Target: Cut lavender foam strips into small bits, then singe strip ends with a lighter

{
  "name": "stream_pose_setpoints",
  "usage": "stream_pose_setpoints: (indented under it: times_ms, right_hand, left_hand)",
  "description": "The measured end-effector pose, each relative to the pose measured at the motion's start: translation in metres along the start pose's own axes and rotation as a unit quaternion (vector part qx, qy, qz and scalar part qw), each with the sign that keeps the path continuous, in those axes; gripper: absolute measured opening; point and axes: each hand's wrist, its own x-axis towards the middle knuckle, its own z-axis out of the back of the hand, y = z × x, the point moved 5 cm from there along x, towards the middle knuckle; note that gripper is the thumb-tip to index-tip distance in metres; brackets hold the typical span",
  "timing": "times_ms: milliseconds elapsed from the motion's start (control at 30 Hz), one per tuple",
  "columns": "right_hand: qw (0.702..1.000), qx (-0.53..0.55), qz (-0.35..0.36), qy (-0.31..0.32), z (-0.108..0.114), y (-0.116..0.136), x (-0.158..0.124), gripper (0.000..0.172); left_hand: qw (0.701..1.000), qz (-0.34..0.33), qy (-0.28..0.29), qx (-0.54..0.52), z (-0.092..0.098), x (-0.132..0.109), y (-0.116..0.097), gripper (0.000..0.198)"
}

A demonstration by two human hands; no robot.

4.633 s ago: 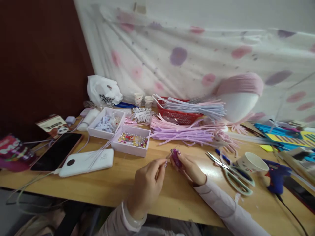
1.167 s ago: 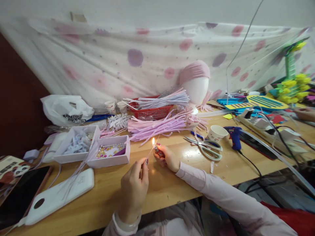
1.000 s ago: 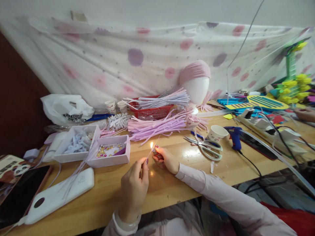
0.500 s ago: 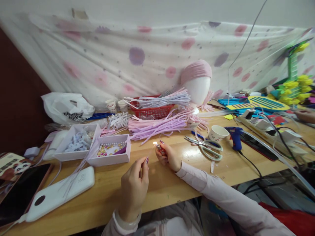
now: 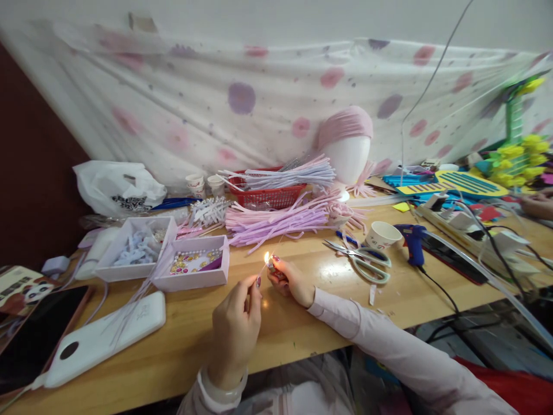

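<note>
My right hand (image 5: 290,280) is closed round a small lighter (image 5: 272,266), its thumb at the top and a yellow flame (image 5: 266,257) burning there. To its left, my left hand (image 5: 237,328) is pinched at thumb and forefinger on a thin pale thread (image 5: 261,270). The thread slants up from those fingertips to the flame; whether it touches the flame I cannot tell. Both hands are above the wooden table (image 5: 302,328), close together. Behind them lies a bundle of pink and lilac pipe cleaners (image 5: 276,223).
Scissors (image 5: 360,260), a paper cup (image 5: 382,234) and a blue glue gun (image 5: 413,243) are to the right. At left are a gem box (image 5: 190,281), a white power bank (image 5: 108,340) and a phone (image 5: 38,334). A red basket (image 5: 268,197) and mannequin head (image 5: 348,153) stand behind. Another person's hand (image 5: 538,206) shows far right.
The lighter flame has grown from a small bright spot to a taller yellow flame. My right hand has shifted slightly left, nearer my left hand, which stays nearly still.
</note>
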Motion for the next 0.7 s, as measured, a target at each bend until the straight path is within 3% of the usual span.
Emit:
stream_pose_setpoints:
  times_ms: [100, 267, 500, 700]
  right_hand:
    - [0.998, -0.049, 0.033, 0.011, -0.001, 0.003, -0.002, 0.053]
    - [0.988, -0.101, 0.111, 0.021, 0.001, 0.006, -0.004, 0.054]
    - [0.986, -0.022, 0.164, -0.008, -0.008, 0.016, -0.01, 0.037]
    - [0.988, 0.021, 0.15, -0.017, -0.009, 0.013, -0.009, 0.033]
  left_hand:
    - [0.999, 0.03, 0.014, -0.019, 0.0, 0.0, 0.002, 0.015]
    - [0.981, 0.141, 0.063, -0.117, -0.004, 0.0, 0.009, 0.019]
    - [0.945, 0.227, 0.093, -0.219, -0.008, -0.002, 0.014, 0.025]
    - [0.937, 0.238, 0.114, -0.23, -0.011, -0.001, 0.013, 0.026]
